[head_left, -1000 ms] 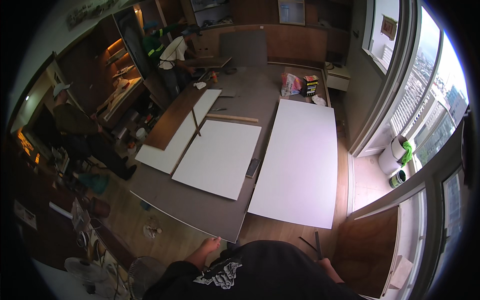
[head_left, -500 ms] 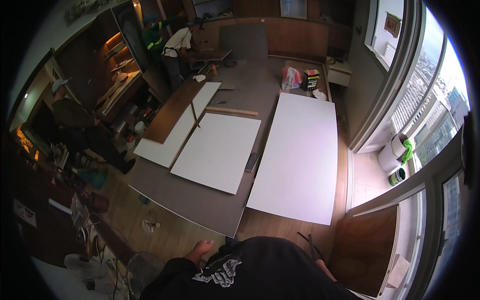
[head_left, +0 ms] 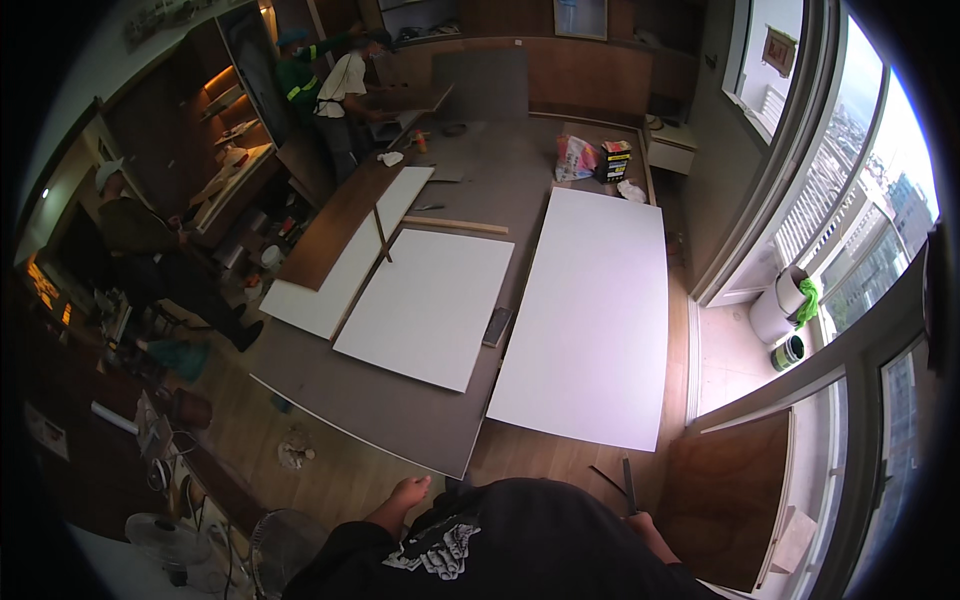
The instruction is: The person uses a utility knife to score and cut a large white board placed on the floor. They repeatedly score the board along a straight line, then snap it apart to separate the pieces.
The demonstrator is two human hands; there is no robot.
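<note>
Dark strip [head_left: 629,486] — right hand [head_left: 643,525], grip clenched round its near end, likely for control, tip toward 12 o'clock; left hand [head_left: 409,492] at 9 o'clock — grip unclear.

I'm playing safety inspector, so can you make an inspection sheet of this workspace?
Surface: large grey-brown flat board.
Job's things: square white flat panel on the board; long white rectangular panel to the right.
Clutter: pink-and-white plastic bag, black boxy container at the far end.
Hands: left hand near the board's near corner, seemingly empty; right hand gripping a dark narrow strip.
Cables: thin dark cord by a pale round fan.
Surroundings: person in white top at the back; large windows at right.
</note>
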